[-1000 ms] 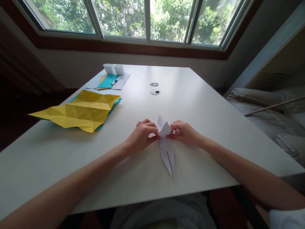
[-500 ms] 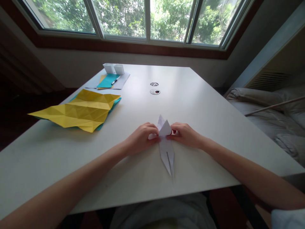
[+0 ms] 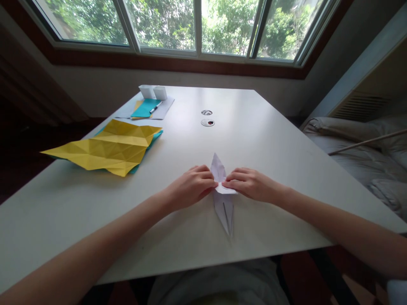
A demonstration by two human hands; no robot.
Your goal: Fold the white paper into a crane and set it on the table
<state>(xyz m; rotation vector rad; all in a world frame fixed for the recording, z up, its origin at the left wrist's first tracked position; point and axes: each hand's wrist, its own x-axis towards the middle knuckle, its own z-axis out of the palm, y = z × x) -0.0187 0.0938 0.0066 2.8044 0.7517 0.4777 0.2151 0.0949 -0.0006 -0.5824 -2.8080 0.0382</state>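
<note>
A white folded paper [image 3: 222,207] lies on the white table [image 3: 178,250], its narrow split point facing me. Its upper flap is bent down toward me across the middle, and another pointed part stands up behind. From the left, my left hand [image 3: 199,184] presses its closed fingers on the fold near the middle. My right hand [image 3: 249,183] does the same from the right, fingers together on the flap. The two thumbs nearly meet at the crease. Parts of the paper under the fingertips are hidden.
On the left lies a creased yellow sheet [image 3: 104,148] over a teal sheet [image 3: 154,137]. Farther back are a teal paper [image 3: 144,109], a pen [image 3: 155,107] and white paper boxes [image 3: 160,92]. Two round metal fittings [image 3: 207,123] sit in the table.
The front flap of the white paper, upright before, is now folded down toward me. Both hands have shifted inward onto the crease, fingers pressing flatter.
</note>
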